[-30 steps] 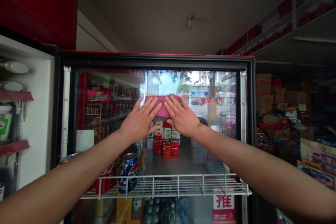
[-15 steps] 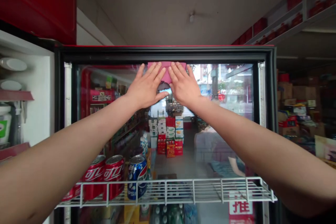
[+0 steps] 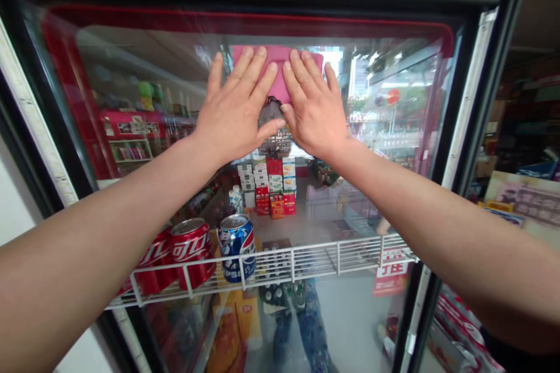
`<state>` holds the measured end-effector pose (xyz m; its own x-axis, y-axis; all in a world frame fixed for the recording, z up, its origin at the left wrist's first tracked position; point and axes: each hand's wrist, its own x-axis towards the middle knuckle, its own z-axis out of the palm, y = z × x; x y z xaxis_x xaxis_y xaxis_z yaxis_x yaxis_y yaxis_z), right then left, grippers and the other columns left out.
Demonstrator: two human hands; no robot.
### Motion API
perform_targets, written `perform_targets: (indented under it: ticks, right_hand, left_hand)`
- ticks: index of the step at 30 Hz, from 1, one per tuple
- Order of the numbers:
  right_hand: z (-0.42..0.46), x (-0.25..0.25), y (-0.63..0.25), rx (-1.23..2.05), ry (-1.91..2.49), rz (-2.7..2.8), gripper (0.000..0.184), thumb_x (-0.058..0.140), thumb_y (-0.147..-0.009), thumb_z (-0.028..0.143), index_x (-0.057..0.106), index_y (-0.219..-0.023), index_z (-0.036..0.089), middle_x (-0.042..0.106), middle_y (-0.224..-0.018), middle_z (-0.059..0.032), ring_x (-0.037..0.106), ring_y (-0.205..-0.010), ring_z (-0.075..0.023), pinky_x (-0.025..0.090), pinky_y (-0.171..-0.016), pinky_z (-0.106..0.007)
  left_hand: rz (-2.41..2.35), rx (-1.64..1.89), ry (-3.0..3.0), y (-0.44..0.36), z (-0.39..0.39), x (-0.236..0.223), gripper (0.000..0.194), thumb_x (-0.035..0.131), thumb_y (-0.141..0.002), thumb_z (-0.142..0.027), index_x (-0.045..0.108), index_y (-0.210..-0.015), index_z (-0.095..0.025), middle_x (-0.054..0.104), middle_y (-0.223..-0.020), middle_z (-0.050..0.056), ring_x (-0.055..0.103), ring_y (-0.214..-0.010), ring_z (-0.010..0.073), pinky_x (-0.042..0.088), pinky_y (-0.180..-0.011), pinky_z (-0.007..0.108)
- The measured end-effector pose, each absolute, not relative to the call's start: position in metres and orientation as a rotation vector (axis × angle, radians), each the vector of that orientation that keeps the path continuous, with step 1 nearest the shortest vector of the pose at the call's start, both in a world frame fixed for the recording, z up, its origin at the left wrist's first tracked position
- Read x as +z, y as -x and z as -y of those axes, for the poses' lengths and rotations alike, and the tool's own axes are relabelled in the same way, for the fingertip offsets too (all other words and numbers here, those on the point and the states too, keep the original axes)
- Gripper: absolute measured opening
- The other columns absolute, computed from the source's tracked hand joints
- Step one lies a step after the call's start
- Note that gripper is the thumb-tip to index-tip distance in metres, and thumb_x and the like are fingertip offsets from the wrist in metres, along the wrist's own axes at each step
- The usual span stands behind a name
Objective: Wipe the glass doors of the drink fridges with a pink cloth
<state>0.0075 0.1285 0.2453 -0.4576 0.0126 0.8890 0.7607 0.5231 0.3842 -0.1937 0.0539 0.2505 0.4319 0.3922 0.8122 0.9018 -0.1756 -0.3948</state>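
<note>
My left hand [image 3: 236, 111] and my right hand [image 3: 312, 108] lie flat side by side, pressing a pink cloth [image 3: 276, 70] against the glass door [image 3: 394, 128] of a drinks fridge. The cloth sits high on the pane, just under the red band at its top edge. Fingers of both hands are spread over the cloth, thumbs nearly touching below it. Most of the cloth is hidden under the fingers.
Behind the glass a white wire shelf [image 3: 306, 262] carries red cola cans [image 3: 188, 253] and a blue Pepsi can [image 3: 237, 245] at the left. The black door frame [image 3: 464, 128] runs down the right. Shop shelves and boxes [image 3: 520, 186] stand further right.
Both hands slid the cloth up the glass from mid-pane to near the top edge. The view has moved closer to the door and tilted.
</note>
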Motion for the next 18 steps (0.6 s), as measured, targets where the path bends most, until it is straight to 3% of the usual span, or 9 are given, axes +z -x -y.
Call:
perform_targets:
  ticks: [7, 10, 14, 17, 18]
  right_hand:
    - [-0.127, 0.184, -0.005, -1.03, 0.598, 1.915, 0.071, 0.04, -0.11, 0.037, 0.027, -0.176, 0.014, 0.025, -0.186, -0.0155, 0.018, -0.175, -0.0339, 0.013, -0.141, -0.067]
    - [-0.115, 0.162, -0.006, -0.986, 0.634, 2.018, 0.07, 0.038, -0.111, 0.04, 0.028, -0.176, 0.013, 0.027, -0.186, -0.0151, 0.018, -0.175, -0.0336, 0.011, -0.141, -0.066]
    - [-0.084, 0.141, -0.017, -0.95, 0.711, 2.21, 0.074, 0.03, -0.113, 0.053, 0.03, -0.176, 0.013, 0.026, -0.186, -0.012, 0.017, -0.175, -0.0349, 0.011, -0.143, -0.065]
    - [-0.069, 0.132, -0.022, -0.971, 0.69, 2.27, 0.08, 0.019, -0.113, 0.061, 0.03, -0.176, 0.013, 0.026, -0.186, -0.0079, 0.019, -0.175, -0.0318, 0.01, -0.145, -0.053]
    - [-0.067, 0.13, -0.022, -0.932, 0.69, 2.295, 0.079, 0.017, -0.113, 0.059, 0.031, -0.175, 0.013, 0.028, -0.186, -0.0058, 0.019, -0.174, -0.0321, 0.008, -0.144, -0.053]
  left_hand:
    - [1.06, -0.719, 1.837, 0.207, -0.041, 0.19, 0.095, 0.056, -0.102, -0.059, 0.015, -0.179, -0.022, 0.017, -0.189, 0.013, 0.011, -0.176, 0.0366, -0.002, -0.141, 0.067]
    - [1.111, -0.674, 1.876, 0.212, -0.031, 0.164, 0.091, 0.051, -0.106, -0.057, 0.011, -0.18, -0.023, 0.015, -0.189, 0.014, 0.013, -0.176, 0.0373, 0.003, -0.141, 0.069]
    - [1.249, -0.589, 1.953, 0.211, -0.007, 0.136, 0.082, 0.043, -0.109, -0.058, 0.017, -0.179, -0.024, 0.01, -0.19, 0.009, 0.008, -0.177, 0.0326, -0.008, -0.142, 0.062]
    - [1.239, -0.567, 2.014, 0.208, 0.008, 0.122, 0.083, 0.031, -0.111, -0.06, 0.019, -0.176, -0.009, 0.005, -0.19, 0.017, 0.003, -0.176, 0.0375, -0.01, -0.138, 0.066]
    - [1.236, -0.545, 2.037, 0.208, 0.01, 0.118, 0.085, 0.024, -0.111, -0.064, 0.019, -0.175, -0.008, 0.004, -0.19, 0.015, 0.003, -0.175, 0.0399, -0.008, -0.136, 0.065]
